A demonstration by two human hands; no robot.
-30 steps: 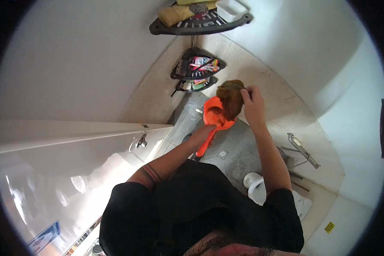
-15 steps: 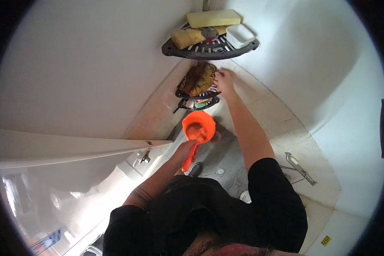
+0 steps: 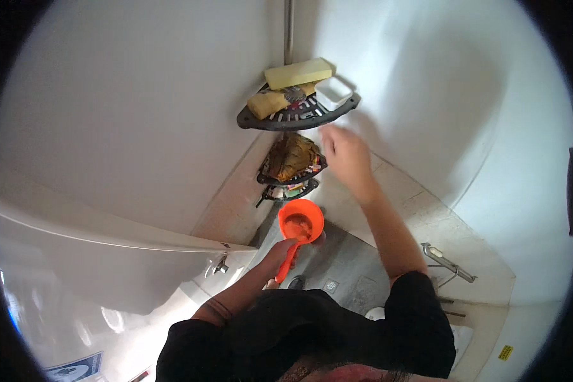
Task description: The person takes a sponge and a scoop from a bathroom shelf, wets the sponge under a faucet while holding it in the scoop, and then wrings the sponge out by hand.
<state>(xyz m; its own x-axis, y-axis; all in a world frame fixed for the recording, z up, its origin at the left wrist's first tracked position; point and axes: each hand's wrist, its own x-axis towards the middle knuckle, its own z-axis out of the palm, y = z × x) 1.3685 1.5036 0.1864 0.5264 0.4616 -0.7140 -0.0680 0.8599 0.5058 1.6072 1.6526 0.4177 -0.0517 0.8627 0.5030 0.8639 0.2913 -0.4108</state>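
My left hand [image 3: 279, 254] is closed around the handle of an orange dipper [image 3: 310, 209]. Some clear liquid seems to lie in the dipper's bowl, which is held level above the grey floor. My right hand [image 3: 347, 156] is raised just below the right end of the black top corner shelf [image 3: 325, 120], with curled fingers slightly blurred. Whether anything is between those fingers is hidden. Beside it, on the middle corner shelf [image 3: 280, 180], sits a brown, wrinkled bundle [image 3: 296, 157], like dried leaves. The right hand is apart from this bundle.
A pale yellow block [image 3: 299, 73], a tan roll [image 3: 270, 104] and a white square dish [image 3: 333, 93] rest on the top shelf. Small items lie on the lowest shelf [image 3: 293, 191]. White walls close in around the corner. A metal wall fixture [image 3: 449, 262] juts out at right.
My right hand has come away from the brown bundle and risen toward the top shelf. The left hand keeps its hold on the dipper. The whole view has tilted, so the shelves appear lower.
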